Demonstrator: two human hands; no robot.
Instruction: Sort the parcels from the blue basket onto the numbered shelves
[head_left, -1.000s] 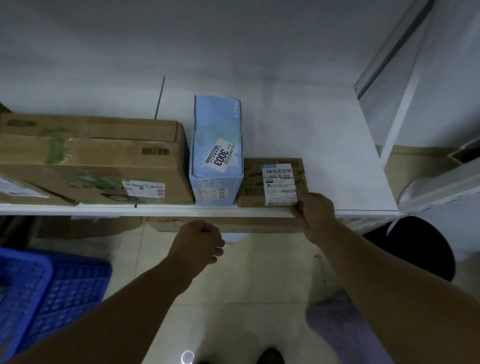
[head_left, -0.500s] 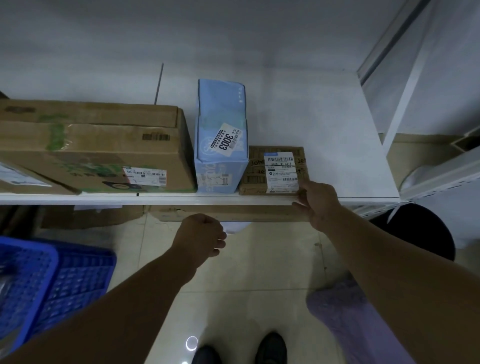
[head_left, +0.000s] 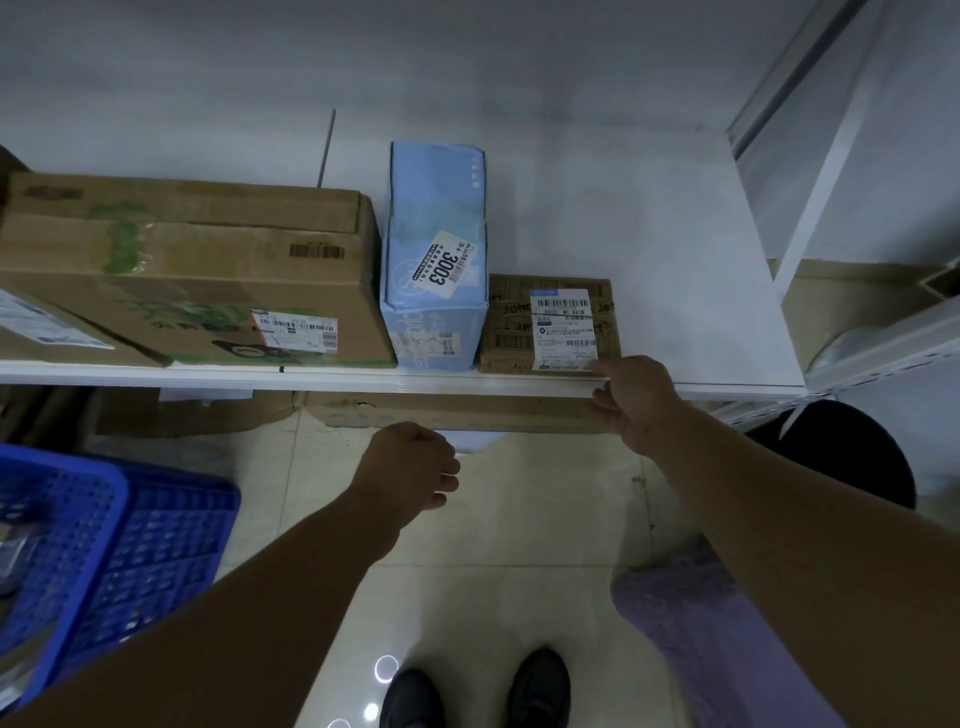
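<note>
Several parcels (head_left: 431, 270) along white shelf (head_left: 649, 234)

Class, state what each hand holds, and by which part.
Left hand holds nothing. Right hand touches the small brown box's front right corner; whether it grips cannot be told.

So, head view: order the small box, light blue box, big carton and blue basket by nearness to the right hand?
1. small box, beside the right hand.
2. light blue box, just left.
3. big carton, further left.
4. blue basket, floor, far left.
</note>
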